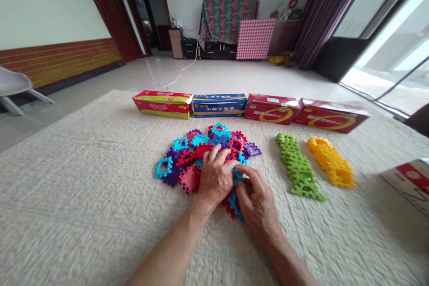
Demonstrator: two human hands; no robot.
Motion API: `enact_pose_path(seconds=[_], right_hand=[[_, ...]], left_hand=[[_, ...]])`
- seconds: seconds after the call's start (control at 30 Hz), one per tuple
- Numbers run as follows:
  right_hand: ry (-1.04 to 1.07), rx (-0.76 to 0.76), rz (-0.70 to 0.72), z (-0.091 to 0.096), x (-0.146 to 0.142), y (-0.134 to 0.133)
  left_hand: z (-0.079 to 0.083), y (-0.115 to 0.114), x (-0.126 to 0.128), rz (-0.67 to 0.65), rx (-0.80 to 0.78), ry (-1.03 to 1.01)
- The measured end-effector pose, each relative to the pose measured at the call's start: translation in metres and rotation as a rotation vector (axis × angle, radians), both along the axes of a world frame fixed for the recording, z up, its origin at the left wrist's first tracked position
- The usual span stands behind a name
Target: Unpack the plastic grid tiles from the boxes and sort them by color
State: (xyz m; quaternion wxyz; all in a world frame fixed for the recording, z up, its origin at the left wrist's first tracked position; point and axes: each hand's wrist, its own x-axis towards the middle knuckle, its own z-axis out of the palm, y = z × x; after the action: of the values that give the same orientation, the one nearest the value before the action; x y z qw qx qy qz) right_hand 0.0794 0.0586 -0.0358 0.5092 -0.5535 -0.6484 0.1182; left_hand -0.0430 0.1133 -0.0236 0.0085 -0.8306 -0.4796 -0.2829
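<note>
A heap of toothed plastic interlocking pieces in red, light blue and purple lies on the quilted cover. My left hand (216, 178) rests on the heap with its fingers stretched out and apart, touching a red piece (203, 149). Close beside it, my right hand (257, 196) is curled, thumb and index finger closed about a light-blue interlocking piece (237, 177) at the heap's right side. Another light-blue piece (235, 207) lies below, near the right palm. The hands hide part of the heap. Further right are a row of green pieces (298, 165) and a row of yellow pieces (331, 161).
Beyond the heap, a red-and-yellow box (163, 104), a blue box (220, 106) and two dark red boxes (272, 109) stand in a line. A white-and-red box (410, 183) is at the right edge. The quilted cover (83, 178) extends widely to the left.
</note>
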Motion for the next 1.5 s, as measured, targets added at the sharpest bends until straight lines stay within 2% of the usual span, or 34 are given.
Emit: enact_pose_path(seconds=[0.3,0.5,0.6,0.73,0.87,1.07,1.2,1.33,1.5], right_hand=[[0.040,-0.072,0.021,0.002,0.001,-0.003],[0.065,-0.105,0.073,0.003,0.000,-0.004],[0.126,-0.122,0.043,0.001,0.001,-0.005],[0.167,-0.060,-0.029,-0.004,0.005,-0.006],[0.056,-0.034,-0.117,-0.005,0.013,0.012],[-0.190,-0.043,-0.211,-0.007,0.032,0.063],[-0.237,-0.066,-0.160,-0.009,0.038,0.073],[-0.262,-0.062,-0.072,-0.006,0.037,0.066],[-0.301,-0.054,0.025,0.002,0.034,0.059]], left_hand=[[-0.001,0.000,0.000,0.024,0.008,0.007],[0.002,-0.003,0.001,0.107,0.025,0.001],[0.000,-0.004,0.001,0.113,0.040,-0.001],[-0.002,-0.004,0.002,0.120,0.050,-0.014],[-0.003,-0.003,0.004,0.122,0.041,-0.057],[0.000,-0.004,0.005,0.117,-0.005,-0.121],[0.001,-0.004,0.004,0.110,-0.002,-0.141],[-0.001,-0.002,0.005,0.119,0.009,-0.165],[-0.007,0.001,0.006,0.145,0.103,-0.248]])
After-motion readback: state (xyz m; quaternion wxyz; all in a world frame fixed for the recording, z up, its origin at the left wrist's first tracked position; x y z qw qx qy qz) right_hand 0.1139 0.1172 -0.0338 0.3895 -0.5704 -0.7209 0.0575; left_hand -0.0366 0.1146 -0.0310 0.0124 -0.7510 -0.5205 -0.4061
